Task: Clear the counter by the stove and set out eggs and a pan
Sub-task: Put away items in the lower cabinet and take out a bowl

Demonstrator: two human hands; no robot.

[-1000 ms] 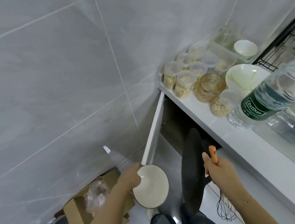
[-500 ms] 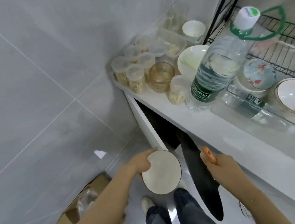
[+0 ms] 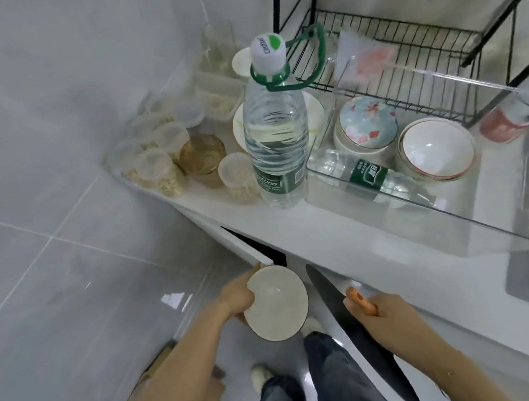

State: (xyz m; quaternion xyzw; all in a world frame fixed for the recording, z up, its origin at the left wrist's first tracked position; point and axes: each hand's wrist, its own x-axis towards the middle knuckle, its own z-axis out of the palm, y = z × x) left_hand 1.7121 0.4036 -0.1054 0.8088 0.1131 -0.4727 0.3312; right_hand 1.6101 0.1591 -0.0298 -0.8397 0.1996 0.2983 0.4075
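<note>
My left hand (image 3: pixel 236 299) grips a white bowl (image 3: pixel 276 302) by its rim, just below the counter edge. My right hand (image 3: pixel 388 314) is curled round an orange handle (image 3: pixel 362 301) together with a long dark flat piece (image 3: pixel 354 332) seen edge-on, perhaps a pan. What hangs below the orange handle is hidden by my hand and arm. Both hands are in front of the white counter (image 3: pixel 353 239), a little below its top. No eggs are in sight.
On the counter stand a tall water bottle (image 3: pixel 277 139), several lidded jars (image 3: pixel 160 169), an amber glass (image 3: pixel 202 158) and a plate (image 3: pixel 241 127). A clear tray (image 3: pixel 455 208) holds bowls and a lying bottle. A black wire rack (image 3: pixel 404 49) rises behind. A cupboard door (image 3: pixel 249 248) is ajar.
The view has swung up from the floor and wall toward the counter. Both hands have risen with the bowl and the handle closer to the counter edge. The whisk wires have dropped out of sight.
</note>
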